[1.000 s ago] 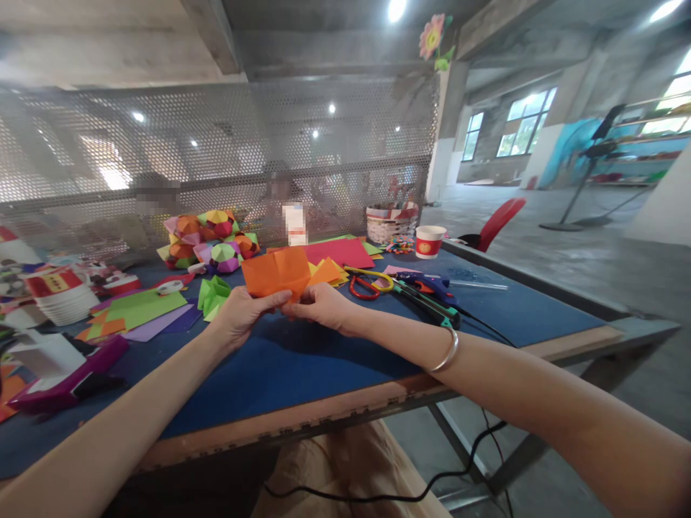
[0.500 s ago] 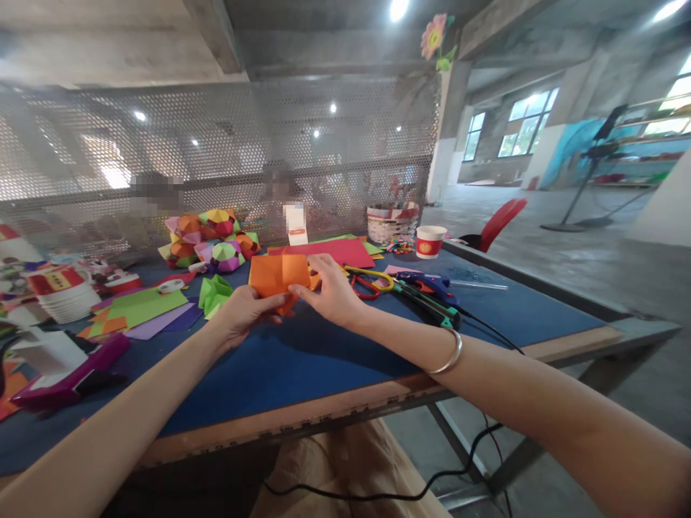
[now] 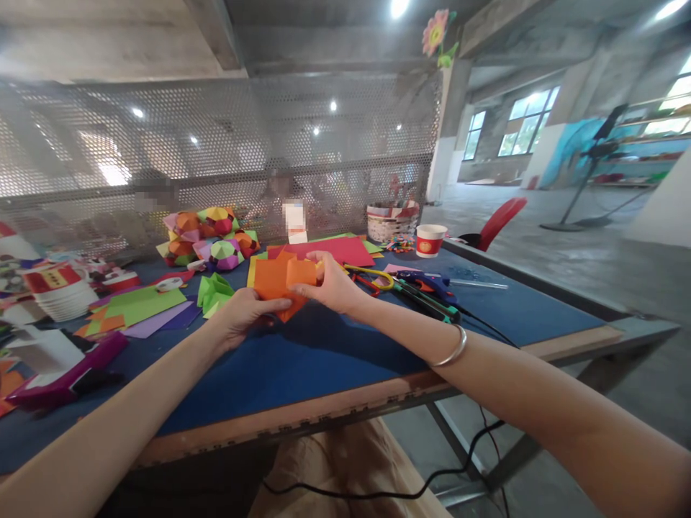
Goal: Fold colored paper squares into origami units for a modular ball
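orange paper (image 3: 278, 280) — a half-folded piece, held up just above the blue table (image 3: 302, 360) between both our hands. our left hand (image 3: 242, 316) pinches its lower corner, thumb on top, fingers curled under. our right hand (image 3: 330, 288) grips the right edge, fingers (image 3: 310, 290) closed narrow on a folded flap. just right of those fingers lie scissors (image 3: 372, 272) and a glue gun (image 3: 424, 282) — left of our left fingers sits a green folded piece (image 3: 213, 293).

Bare forearms, one bangle
A thin silver bangle (image 3: 452, 351) rings the wrist behind the right hand (image 3: 330, 289); tan cloth (image 3: 335, 467) covers the lap below the bench (image 3: 302, 421) edge.
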The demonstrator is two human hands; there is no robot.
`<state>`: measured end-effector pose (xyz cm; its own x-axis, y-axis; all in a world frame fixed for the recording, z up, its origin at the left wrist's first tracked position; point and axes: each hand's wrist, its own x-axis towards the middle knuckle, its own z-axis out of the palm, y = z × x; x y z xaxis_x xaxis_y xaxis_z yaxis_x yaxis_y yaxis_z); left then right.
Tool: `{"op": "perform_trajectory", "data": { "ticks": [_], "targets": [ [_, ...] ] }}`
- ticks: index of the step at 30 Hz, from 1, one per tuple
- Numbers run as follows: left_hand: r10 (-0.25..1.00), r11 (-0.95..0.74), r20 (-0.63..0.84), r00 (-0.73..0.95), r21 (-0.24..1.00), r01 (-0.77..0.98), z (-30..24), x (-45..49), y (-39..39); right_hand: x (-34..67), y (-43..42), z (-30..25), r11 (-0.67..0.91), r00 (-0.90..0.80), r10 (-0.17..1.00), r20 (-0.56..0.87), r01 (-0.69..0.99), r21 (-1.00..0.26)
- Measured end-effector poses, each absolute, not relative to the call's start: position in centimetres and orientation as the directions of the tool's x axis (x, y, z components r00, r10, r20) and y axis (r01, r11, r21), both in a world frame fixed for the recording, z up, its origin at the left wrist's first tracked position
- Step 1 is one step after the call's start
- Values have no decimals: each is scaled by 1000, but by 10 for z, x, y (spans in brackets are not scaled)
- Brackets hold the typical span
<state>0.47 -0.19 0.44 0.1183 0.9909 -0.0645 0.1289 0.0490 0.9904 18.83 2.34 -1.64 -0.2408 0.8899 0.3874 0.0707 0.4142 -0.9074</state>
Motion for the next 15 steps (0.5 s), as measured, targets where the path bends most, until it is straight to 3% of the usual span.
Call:
{"op": "perform_trajectory", "data": {
  "ticks": [3, 10, 13, 15],
  "targets": [
    [991, 42, -58, 122, 991, 130, 3, 6, -4, 190, 17, -11, 256, -385, 895, 226, 28, -966],
    [972, -139, 70, 226, 942, 305, -2, 0, 4, 195, 16, -9, 248, -333, 922, 199, 109, -963],
    [953, -302, 265, 146, 873, 384, -3, -9, 12, 198, 20, -13, 282, -343, 919, 195, 227, -932],
    [880, -440, 461, 114, 702, 560, -3, -15, 14, 201, 21, -16, 329, -375, 903, 210, 286, -900]
  ]
}}
